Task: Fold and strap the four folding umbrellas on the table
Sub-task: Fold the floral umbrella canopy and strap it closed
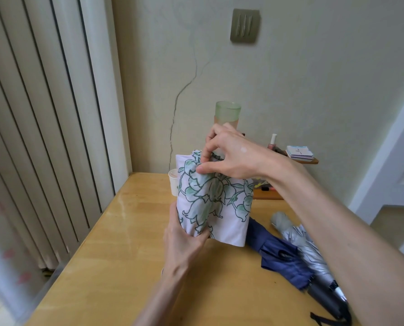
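1. White folding umbrella with a green flower print (212,203): I see it held upright over the far half of the pale wooden table (125,243), its canopy loosely gathered and not yet rolled tight. I cannot tell whether its lower end touches the tabletop.
2. The left hand (184,236) grips the lower part, fingers curled round the bunched cloth from the left side.
3. The right hand (231,156) is at the top end, thumb and forefinger pinching a fold of fabric. The other fingers are raised and hold nothing. Whether the strap is in that pinch, I cannot tell.
4. I judge this as the gathering step, before strapping. If the left grip eases, the pleats would likely spring loose and the roll would be too fat for the strap to close.
5. Pulling hard on one fold could twist the canopy unevenly round the shaft.
6. A small white paper cup (173,182) stands just behind the umbrella's left edge, so a turn of the bundle could knock it over.
7. To the right lie a navy blue fabric folding umbrella (281,252) and a silver-grey one (302,241), side by side, both loose. I do not see the fourth.
8. A frosted green glass tumbler (228,111) stands behind the right hand.
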`<action>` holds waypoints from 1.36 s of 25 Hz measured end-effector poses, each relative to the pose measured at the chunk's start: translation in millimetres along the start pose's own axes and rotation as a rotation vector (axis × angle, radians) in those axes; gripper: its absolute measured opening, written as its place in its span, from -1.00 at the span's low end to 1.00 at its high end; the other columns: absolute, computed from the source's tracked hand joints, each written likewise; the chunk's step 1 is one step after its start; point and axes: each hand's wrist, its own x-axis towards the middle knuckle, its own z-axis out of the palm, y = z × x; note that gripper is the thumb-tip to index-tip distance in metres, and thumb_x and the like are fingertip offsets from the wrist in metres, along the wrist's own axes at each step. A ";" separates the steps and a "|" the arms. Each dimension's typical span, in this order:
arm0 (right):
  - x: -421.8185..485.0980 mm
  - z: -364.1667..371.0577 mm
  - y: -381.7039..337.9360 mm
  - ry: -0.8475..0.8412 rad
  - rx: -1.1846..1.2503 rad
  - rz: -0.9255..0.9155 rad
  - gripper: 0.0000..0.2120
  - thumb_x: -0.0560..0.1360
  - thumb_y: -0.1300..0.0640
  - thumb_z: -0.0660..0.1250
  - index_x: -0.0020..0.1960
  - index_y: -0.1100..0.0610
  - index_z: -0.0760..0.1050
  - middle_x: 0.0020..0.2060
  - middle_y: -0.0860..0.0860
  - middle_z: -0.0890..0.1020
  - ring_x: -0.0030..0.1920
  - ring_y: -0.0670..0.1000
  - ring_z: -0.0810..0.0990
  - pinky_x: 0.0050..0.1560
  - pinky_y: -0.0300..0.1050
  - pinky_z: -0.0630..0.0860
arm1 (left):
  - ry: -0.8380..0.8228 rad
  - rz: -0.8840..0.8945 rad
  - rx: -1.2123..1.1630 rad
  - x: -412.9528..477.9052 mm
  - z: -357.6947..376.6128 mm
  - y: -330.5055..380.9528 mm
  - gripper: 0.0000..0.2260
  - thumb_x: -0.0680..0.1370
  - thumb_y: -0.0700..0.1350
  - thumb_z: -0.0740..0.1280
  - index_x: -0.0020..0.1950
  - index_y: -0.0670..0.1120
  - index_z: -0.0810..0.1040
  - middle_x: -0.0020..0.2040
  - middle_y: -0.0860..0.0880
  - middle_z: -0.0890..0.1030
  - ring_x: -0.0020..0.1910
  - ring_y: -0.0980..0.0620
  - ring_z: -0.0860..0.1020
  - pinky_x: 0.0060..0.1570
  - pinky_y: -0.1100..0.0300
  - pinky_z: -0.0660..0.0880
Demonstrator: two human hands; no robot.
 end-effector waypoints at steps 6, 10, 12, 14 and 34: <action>-1.3 7.1 -2.1 -0.048 -0.015 -0.061 -0.87 0.63 -0.01 0.44 -0.09 -0.17 0.61 0.00 -0.16 0.39 0.15 -0.09 0.28 0.21 -0.11 0.21 | 0.033 0.005 0.011 -1.5 2.2 1.0 -0.29 0.30 -0.03 0.56 0.41 0.01 0.42 0.10 0.30 0.65 0.07 0.20 0.65 0.09 -0.02 0.64; 1.8 1.3 2.3 0.068 0.016 -0.037 -0.86 0.45 -0.09 0.60 -0.05 -0.08 0.73 -0.03 -0.16 0.44 0.16 -0.05 0.34 0.26 -0.06 0.28 | 0.050 0.007 0.013 -2.3 1.3 2.6 -0.27 0.29 -0.05 0.55 0.44 0.02 0.40 0.15 0.35 0.62 0.11 0.26 0.63 0.12 0.01 0.65; 3.4 -1.2 1.2 0.086 0.020 -0.030 -0.81 0.38 -0.12 0.64 -0.07 -0.11 0.73 -0.05 -0.18 0.44 0.16 -0.04 0.36 0.26 -0.04 0.31 | 0.048 0.007 -0.003 -2.7 1.0 3.4 -0.26 0.29 -0.07 0.55 0.45 0.03 0.40 0.17 0.34 0.62 0.13 0.25 0.63 0.15 0.02 0.65; 4.4 -0.7 0.4 0.098 0.038 -0.022 -0.80 0.36 -0.14 0.65 -0.09 -0.15 0.70 -0.01 -0.14 0.48 0.19 -0.02 0.38 0.29 0.01 0.35 | 0.062 0.002 -0.017 -3.6 1.6 3.6 -0.27 0.29 -0.08 0.55 0.44 0.02 0.40 0.16 0.32 0.63 0.13 0.24 0.64 0.15 0.04 0.64; 4.0 -1.4 19.8 0.027 0.109 -0.003 -0.89 0.48 -0.14 0.57 -0.12 -0.16 0.68 0.09 -0.07 0.50 0.20 -0.07 0.49 0.31 -0.02 0.39 | -0.011 -0.011 -0.132 -1.0 -4.8 -1.9 -0.32 0.36 -0.31 0.59 0.43 -0.01 0.46 0.23 0.05 0.67 0.20 0.11 0.66 0.15 0.15 0.62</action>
